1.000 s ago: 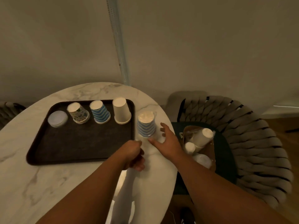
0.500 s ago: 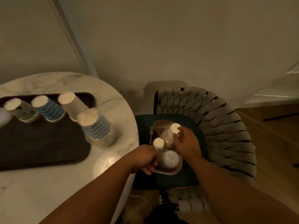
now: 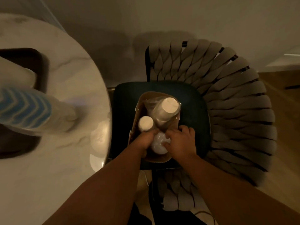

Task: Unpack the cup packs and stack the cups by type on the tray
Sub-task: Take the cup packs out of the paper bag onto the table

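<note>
White wrapped cup pack (image 3: 159, 143) upright in box (image 3: 138, 109); left hand (image 3: 146, 140), right hand (image 3: 181, 142) clasp it.

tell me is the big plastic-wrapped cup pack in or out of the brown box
In. The big plastic-wrapped cup pack stands inside the brown cardboard box on the chair, its wrap on.

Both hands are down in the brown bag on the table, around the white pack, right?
Not quite: the head view shows the brown bag sitting on the chair, not the table. Left hand and right hand are indeed around the white pack.
</note>
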A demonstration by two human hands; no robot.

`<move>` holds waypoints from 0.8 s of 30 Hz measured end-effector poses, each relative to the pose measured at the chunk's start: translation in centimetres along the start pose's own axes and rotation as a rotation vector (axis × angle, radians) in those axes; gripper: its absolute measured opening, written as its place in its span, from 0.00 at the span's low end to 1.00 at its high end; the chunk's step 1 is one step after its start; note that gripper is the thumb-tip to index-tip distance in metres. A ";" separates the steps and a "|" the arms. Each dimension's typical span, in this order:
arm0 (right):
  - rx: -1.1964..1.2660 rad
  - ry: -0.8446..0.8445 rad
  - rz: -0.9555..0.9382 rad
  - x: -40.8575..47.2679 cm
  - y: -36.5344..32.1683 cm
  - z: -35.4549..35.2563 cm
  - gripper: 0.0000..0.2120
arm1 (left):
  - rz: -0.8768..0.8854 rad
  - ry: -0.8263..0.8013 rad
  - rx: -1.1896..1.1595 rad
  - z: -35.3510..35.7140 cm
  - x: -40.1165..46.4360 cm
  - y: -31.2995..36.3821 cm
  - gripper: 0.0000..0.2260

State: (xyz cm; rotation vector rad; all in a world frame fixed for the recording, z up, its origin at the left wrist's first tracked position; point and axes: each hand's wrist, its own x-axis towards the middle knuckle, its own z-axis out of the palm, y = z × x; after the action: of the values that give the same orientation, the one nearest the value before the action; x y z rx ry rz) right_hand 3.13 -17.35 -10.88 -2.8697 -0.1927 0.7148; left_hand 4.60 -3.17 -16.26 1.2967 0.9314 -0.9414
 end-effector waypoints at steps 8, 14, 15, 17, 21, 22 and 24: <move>-0.026 -0.139 0.019 0.9 0.1 1.2 0.20 | -0.152 -0.037 -0.134 1.3 4.0 0.7 0.21; 0.233 -0.213 0.014 1.5 0.6 2.1 0.24 | -0.116 -0.094 -0.122 0.5 6.7 -0.4 0.15; 0.245 -0.215 0.008 1.5 0.7 2.1 0.24 | -0.122 -0.101 -0.079 0.5 6.8 -0.3 0.12; 0.252 -0.214 -0.008 1.5 0.9 2.1 0.24 | -0.130 -0.119 -0.011 0.4 7.2 -0.2 0.10; 0.264 -0.220 -0.051 1.7 1.0 1.5 0.24 | -0.133 -0.122 0.113 0.2 7.2 0.4 0.09; 0.271 -0.221 -0.057 1.7 1.0 1.5 0.24 | -0.137 -0.129 0.128 0.2 7.2 0.4 0.09; 0.266 -0.222 -0.062 1.6 1.1 1.6 0.24 | -0.147 -0.135 0.145 0.1 7.1 0.4 0.08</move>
State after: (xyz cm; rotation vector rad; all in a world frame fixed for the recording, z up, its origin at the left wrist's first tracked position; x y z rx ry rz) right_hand 3.91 -17.94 -13.21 -2.5212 -0.1977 0.9669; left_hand 7.42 -3.50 -22.78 1.2810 0.8752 -1.2152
